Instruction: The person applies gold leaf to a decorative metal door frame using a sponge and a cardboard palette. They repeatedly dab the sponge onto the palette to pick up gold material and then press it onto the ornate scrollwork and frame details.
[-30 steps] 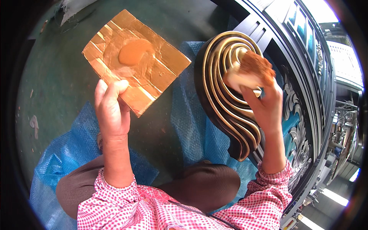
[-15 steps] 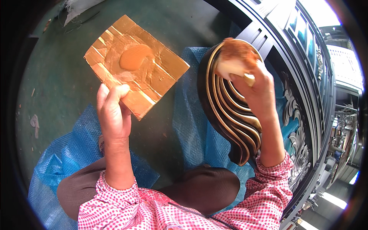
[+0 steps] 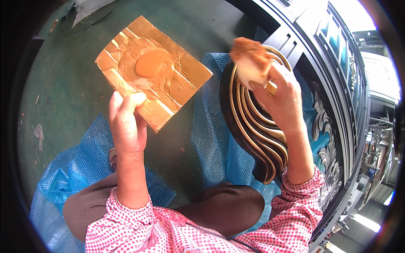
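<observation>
Right hand [image 3: 280, 95] carried its sponge [image 3: 249, 59] up — onto the scroll's [image 3: 253, 126] top.

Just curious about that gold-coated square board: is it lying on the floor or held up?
Held up. The left hand grips the gold-coated board by its lower corner, thumb on top, tilted above the green floor.

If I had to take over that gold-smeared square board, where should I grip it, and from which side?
Grip the board at its near bottom corner, where the left hand pinches it now, coming from below. That corner is bare, and the wet paint blob sits near the centre, so an edge grip stays clean.
</observation>
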A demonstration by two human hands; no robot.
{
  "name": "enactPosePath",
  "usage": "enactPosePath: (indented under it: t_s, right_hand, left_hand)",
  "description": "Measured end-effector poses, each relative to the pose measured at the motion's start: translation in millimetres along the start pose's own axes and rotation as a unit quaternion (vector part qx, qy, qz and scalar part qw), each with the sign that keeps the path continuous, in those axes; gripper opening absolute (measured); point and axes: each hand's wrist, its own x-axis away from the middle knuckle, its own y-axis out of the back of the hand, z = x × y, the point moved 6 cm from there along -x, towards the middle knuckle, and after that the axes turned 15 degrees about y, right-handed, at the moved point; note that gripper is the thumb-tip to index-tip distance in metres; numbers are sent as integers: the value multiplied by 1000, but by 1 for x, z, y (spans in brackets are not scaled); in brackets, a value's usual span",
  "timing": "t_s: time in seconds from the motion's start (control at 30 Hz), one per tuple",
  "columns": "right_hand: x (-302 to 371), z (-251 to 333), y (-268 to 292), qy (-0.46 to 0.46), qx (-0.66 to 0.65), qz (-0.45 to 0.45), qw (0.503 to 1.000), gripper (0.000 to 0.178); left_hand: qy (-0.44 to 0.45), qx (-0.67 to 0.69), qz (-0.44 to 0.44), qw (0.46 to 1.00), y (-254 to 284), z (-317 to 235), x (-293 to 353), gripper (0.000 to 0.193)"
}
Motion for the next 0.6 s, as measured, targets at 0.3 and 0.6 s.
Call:
enactPosePath:
  t_s: [0.3,0.6]
  right_hand:
    - [50,39,19,6,13,203,979,20]
    - [36,32,30,-7,-3,49,999,23]
  left_hand:
    - [-2,19,-28,999,5,-7,3,19]
    - [2,16,-20,1000,3,-8,4,15]
